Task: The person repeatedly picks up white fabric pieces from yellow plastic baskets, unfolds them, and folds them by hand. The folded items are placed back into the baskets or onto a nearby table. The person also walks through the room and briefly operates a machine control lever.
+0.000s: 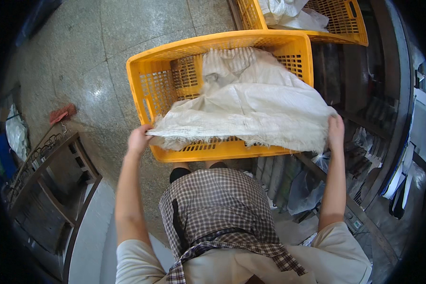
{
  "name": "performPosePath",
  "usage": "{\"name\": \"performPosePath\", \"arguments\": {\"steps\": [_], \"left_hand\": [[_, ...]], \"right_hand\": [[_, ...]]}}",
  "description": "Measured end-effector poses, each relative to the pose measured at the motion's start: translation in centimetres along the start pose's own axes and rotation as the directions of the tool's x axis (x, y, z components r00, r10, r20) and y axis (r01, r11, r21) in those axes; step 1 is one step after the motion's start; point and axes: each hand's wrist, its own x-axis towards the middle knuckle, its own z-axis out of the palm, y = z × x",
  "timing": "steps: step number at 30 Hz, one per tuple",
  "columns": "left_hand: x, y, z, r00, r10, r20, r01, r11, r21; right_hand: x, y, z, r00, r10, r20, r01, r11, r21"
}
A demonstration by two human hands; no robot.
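A white woven sack (pixel 251 109) with a frayed near edge is spread between my two hands. My left hand (pixel 138 138) is closed on its left corner, just outside the crate's near left side. My right hand (pixel 336 130) grips the right corner, beyond the crate's right rim. Between them the frayed edge runs nearly straight. The far part of the sack lies crumpled inside a yellow plastic crate (pixel 213 41) with slotted walls. The sack covers much of the crate's inside.
Behind stands a second yellow crate (pixel 357 21) holding white sheeting (pixel 293 19). A dark metal frame (pixel 57 189) stands at the left, with a red cloth (pixel 63 113) near it. To the right is a cluttered rack (pixel 364 113) with clear plastic bags (pixel 305 191).
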Motion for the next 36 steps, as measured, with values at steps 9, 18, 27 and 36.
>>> {"name": "performPosePath", "arguments": {"steps": [9, 18, 27, 36], "left_hand": [[2.5, -1.9, -15.5, 0.681, 0.416, -0.603, 0.130, 0.741, 0.659], [13.0, -0.6, -14.9, 0.946, -0.315, -0.076, -0.020, 0.177, -0.984], [22.0, 3.6, -10.3, 0.849, -0.294, -0.440, -0.079, 0.753, -0.654], [16.8, -8.6, -5.8, 0.894, -0.430, -0.124, 0.155, 0.558, -0.815]], "right_hand": [[5.2, -2.7, -0.4, 0.787, -0.482, 0.386, 0.616, 0.656, -0.437], [14.8, -6.1, 2.3, 0.765, -0.614, 0.194, 0.602, 0.576, -0.552], [25.4, -4.2, 10.0, 0.874, 0.148, 0.462, -0.041, 0.971, -0.235], [21.1, 3.1, 10.9, 0.919, 0.100, 0.380, -0.175, 0.970, 0.167]]}}
